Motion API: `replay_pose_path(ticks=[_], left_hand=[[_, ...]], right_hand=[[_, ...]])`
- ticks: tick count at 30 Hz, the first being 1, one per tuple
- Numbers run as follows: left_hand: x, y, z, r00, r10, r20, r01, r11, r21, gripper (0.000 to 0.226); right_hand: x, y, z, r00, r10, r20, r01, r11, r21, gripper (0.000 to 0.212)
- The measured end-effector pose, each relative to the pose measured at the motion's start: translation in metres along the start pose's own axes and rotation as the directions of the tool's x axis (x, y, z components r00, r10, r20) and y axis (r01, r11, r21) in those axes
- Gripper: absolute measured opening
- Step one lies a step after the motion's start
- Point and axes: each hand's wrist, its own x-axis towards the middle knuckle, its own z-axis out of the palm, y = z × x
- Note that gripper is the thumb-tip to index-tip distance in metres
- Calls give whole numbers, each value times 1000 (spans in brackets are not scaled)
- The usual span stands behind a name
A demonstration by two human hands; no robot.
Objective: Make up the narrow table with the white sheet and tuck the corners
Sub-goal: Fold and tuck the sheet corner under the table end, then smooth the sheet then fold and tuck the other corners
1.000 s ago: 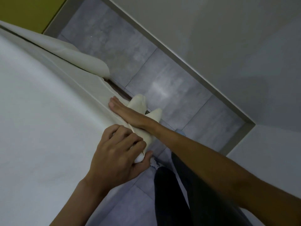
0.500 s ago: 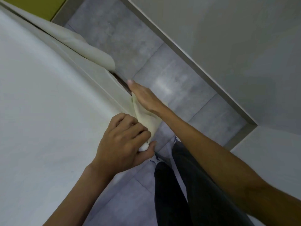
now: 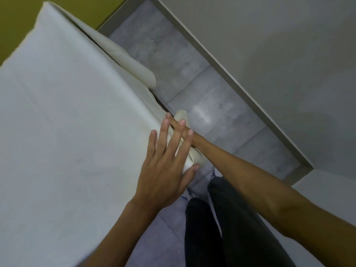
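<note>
The white sheet (image 3: 67,122) lies smooth over the narrow table, which fills the left of the view. A cream flap of it (image 3: 134,68) hangs loose off the table's right side farther along. My left hand (image 3: 165,170) rests with fingers spread over the table's right edge, pressing on a folded bunch of sheet (image 3: 194,157), thumb beneath it. My right hand (image 3: 195,140) lies flat along the table's side, reaching under the edge beside the fold. It is mostly hidden by my left fingers, and only its fingertips and wrist show.
Grey tiled floor (image 3: 212,105) runs along the table's right side, bounded by a pale skirting and white wall (image 3: 269,54). My legs in dark trousers (image 3: 221,228) stand close against the table. A yellow-green wall (image 3: 19,16) is behind the table's far end.
My left hand has opened from a closed grip on the sheet fold to spread fingers. My right hand slid back along the table's side. The view has pulled back, showing the far end.
</note>
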Motion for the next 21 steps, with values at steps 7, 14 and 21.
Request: replay_pose_path(ticks=[7, 14, 21], left_hand=[[-29, -3, 8, 951, -309, -25, 305, 948, -94, 87], [-68, -5, 13, 897, -442, 7, 441, 894, -80, 72], [-118, -32, 15, 844, -535, -40, 532, 844, -64, 63]], right_hand=[[-76, -79, 6, 936, -339, -95, 316, 927, -202, 35], [-186, -87, 91, 771, -630, 99, 588, 642, -492, 50], [-151, -35, 112, 754, -602, 263, 440, 166, -883, 50]])
